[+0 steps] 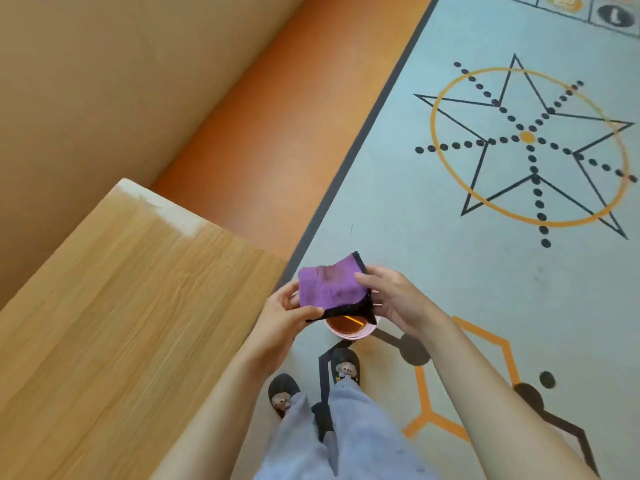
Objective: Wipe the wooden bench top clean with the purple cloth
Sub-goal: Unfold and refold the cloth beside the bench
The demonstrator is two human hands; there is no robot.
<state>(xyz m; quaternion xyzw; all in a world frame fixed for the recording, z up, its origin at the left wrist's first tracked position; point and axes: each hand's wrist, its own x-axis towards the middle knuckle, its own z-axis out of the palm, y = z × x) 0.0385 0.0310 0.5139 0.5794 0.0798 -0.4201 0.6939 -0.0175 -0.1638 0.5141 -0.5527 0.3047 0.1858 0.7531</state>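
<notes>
The purple cloth is folded into a small pad with a black border along its near and right edges, and it is held in the air between both hands, just off the right corner of the wooden counter and not touching it. The left hand pinches the cloth's near left corner, with the thumb lying on top of the black border and the other fingers curled beneath. The right hand grips the right edge, its thumb pressed on the purple face and its fingers tucked under the fold.

Directly below the cloth, and partly hidden by it, is a pink bowl holding a dark orange liquid (whether it stands on the floor cannot be made out for sure). The counter top shows light wood grain, with a pale, whitish patch along its far edge.

Under the person lies a grey floor mat printed with a black star inside an orange ring. A strip of orange floor runs between the mat and a tan wall. Dark slippers and pale grey trousers show near the bottom edge.
</notes>
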